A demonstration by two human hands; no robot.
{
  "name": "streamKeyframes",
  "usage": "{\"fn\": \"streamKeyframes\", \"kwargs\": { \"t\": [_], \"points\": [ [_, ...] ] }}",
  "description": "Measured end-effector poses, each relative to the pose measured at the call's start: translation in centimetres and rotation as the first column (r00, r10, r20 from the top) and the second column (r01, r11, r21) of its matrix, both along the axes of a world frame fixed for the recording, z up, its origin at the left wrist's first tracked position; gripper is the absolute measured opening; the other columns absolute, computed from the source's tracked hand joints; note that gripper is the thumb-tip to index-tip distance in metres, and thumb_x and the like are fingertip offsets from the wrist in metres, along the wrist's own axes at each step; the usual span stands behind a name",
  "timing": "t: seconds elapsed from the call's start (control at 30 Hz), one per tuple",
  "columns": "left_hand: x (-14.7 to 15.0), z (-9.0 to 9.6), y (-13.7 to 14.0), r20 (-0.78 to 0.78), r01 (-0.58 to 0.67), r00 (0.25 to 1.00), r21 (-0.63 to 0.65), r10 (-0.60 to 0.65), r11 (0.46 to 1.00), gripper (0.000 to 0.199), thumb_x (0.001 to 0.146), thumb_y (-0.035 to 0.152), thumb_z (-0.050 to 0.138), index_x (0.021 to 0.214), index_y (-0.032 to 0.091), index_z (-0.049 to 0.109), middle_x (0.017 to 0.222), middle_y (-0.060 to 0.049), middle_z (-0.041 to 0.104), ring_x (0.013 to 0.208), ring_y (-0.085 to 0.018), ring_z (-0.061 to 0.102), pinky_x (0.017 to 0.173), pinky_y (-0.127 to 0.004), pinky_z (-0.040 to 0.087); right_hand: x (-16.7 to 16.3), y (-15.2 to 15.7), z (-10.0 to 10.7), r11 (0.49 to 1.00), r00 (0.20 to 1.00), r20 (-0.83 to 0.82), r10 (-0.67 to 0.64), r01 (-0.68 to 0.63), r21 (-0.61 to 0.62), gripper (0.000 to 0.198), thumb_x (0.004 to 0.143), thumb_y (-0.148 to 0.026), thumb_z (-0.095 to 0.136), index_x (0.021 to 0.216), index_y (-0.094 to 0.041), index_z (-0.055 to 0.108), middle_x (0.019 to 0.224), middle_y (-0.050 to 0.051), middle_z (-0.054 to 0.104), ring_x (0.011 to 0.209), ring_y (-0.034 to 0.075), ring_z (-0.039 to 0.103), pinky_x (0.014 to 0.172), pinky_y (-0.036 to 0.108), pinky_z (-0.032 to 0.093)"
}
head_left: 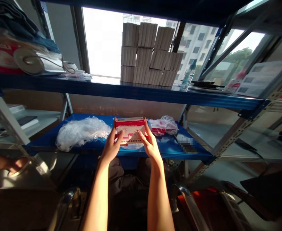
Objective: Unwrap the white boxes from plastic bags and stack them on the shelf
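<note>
A red and white printed carton point(130, 130) is held up in front of me between both palms, above the blue lower shelf point(165, 147). My left hand point(112, 144) grips its left side, thumb on the printed face. On the right side my right hand point(150, 142) does the same, thumb also on the front. The fingers behind the carton are hidden. To the left lies a heap of clear plastic bags point(81, 131). Just right of my hands rests a plastic-wrapped red and white pack point(158, 126).
Several grey-white box stacks point(147, 54) stand on the upper shelf point(102, 85), beside a clear spray bottle point(187, 77). A paper roll point(30, 61) sits at its left. Another person's hand point(18, 165) shows at far left. Metal chair arms point(70, 195) flank me.
</note>
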State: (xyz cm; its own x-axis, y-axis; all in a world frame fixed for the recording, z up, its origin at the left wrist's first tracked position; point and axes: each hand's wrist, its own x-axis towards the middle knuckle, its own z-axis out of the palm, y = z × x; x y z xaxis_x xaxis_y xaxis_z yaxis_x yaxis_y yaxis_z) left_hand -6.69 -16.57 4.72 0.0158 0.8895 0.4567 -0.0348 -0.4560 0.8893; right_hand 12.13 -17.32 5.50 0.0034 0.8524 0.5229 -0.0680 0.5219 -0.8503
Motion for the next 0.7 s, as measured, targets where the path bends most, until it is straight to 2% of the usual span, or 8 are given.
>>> {"fn": "streamKeyframes", "kwargs": {
  "t": [0.1, 0.2, 0.3, 0.4, 0.53, 0.63, 0.7],
  "points": [
    [0.6, -0.3, 0.6, 0.096, -0.095, 0.990, -0.049, 0.100, 0.994, 0.084, 0.094, 0.060, 0.069, 0.166, 0.034, 0.036, 0.145, -0.010, 0.067, 0.116, -0.029, 0.074, 0.076, -0.031, 0.068, -1.0, 0.5, -0.3, 0.997, 0.997, -0.023, -0.076, 0.076, 0.000, 0.072, 0.095, -0.062, 0.066, 0.159, -0.035, 0.049, 0.154, 0.004, 0.062, 0.138, 0.030, 0.062, 0.113, 0.049, 0.054],
    [1.5, -1.0, 1.9, 0.164, -0.195, 0.963, -0.131, 0.215, 0.972, 0.078, 0.090, 0.062, 0.072, 0.157, 0.028, 0.049, 0.136, -0.012, 0.071, 0.103, -0.027, 0.078, 0.065, -0.028, 0.067, -1.9, 1.5, -1.2, 0.978, 0.976, -0.052, -0.209, 0.208, -0.032, 0.076, 0.094, -0.061, 0.066, 0.159, -0.028, 0.046, 0.147, 0.011, 0.066, 0.128, 0.028, 0.068, 0.105, 0.044, 0.059],
    [2.4, -2.3, 3.6, 0.162, -0.233, 0.954, -0.131, 0.253, 0.963, 0.065, 0.091, 0.063, 0.070, 0.142, 0.022, 0.064, 0.138, -0.014, 0.071, 0.109, -0.027, 0.076, 0.077, -0.030, 0.068, -2.3, 3.0, -3.1, 0.966, 0.964, -0.091, -0.251, 0.243, -0.089, 0.081, 0.092, -0.059, 0.068, 0.160, -0.025, 0.040, 0.147, 0.015, 0.064, 0.128, 0.028, 0.068, 0.103, 0.044, 0.059],
    [3.1, -4.4, 5.5, 0.131, -0.220, 0.963, -0.128, 0.237, 0.967, 0.063, 0.095, 0.058, 0.067, 0.142, 0.018, 0.063, 0.136, -0.016, 0.071, 0.110, -0.027, 0.076, 0.085, -0.035, 0.068, -2.3, 4.7, -5.6, 0.963, 0.966, -0.067, -0.251, 0.243, -0.114, 0.077, 0.095, -0.057, 0.060, 0.161, -0.024, 0.038, 0.153, 0.016, 0.059, 0.135, 0.027, 0.063, 0.110, 0.047, 0.055],
    [3.9, -7.5, 7.3, 0.037, -0.209, 0.975, -0.191, 0.219, 0.959, 0.058, 0.099, 0.046, 0.064, 0.148, 0.016, 0.058, 0.130, -0.015, 0.075, 0.105, -0.024, 0.077, 0.090, -0.036, 0.066, -1.8, 6.1, -8.6, 0.914, 0.916, 0.137, -0.377, 0.392, -0.107, 0.071, 0.098, -0.055, 0.053, 0.159, -0.019, 0.041, 0.154, 0.017, 0.059, 0.141, 0.028, 0.059, 0.115, 0.051, 0.049],
    [3.8, -8.9, 7.8, -0.109, -0.298, 0.954, -0.238, 0.279, 0.925, 0.054, 0.099, 0.039, 0.065, 0.148, 0.017, 0.060, 0.124, -0.014, 0.078, 0.100, -0.024, 0.079, 0.089, -0.036, 0.064, -1.3, 6.4, -9.9, 0.865, 0.852, 0.296, -0.431, 0.484, -0.131, 0.068, 0.097, -0.049, 0.055, 0.154, -0.013, 0.049, 0.143, 0.020, 0.067, 0.131, 0.032, 0.067, 0.110, 0.051, 0.052],
    [3.5, -9.0, 7.6, -0.240, -0.372, 0.915, -0.193, 0.324, 0.908, 0.049, 0.097, 0.037, 0.067, 0.142, 0.016, 0.066, 0.121, -0.015, 0.079, 0.108, -0.028, 0.077, 0.093, -0.037, 0.062, -1.1, 6.5, -10.2, 0.836, 0.814, 0.359, -0.457, 0.531, -0.140, 0.064, 0.096, -0.047, 0.057, 0.149, -0.011, 0.056, 0.138, 0.020, 0.070, 0.126, 0.033, 0.070, 0.108, 0.049, 0.053]
  ]
}}
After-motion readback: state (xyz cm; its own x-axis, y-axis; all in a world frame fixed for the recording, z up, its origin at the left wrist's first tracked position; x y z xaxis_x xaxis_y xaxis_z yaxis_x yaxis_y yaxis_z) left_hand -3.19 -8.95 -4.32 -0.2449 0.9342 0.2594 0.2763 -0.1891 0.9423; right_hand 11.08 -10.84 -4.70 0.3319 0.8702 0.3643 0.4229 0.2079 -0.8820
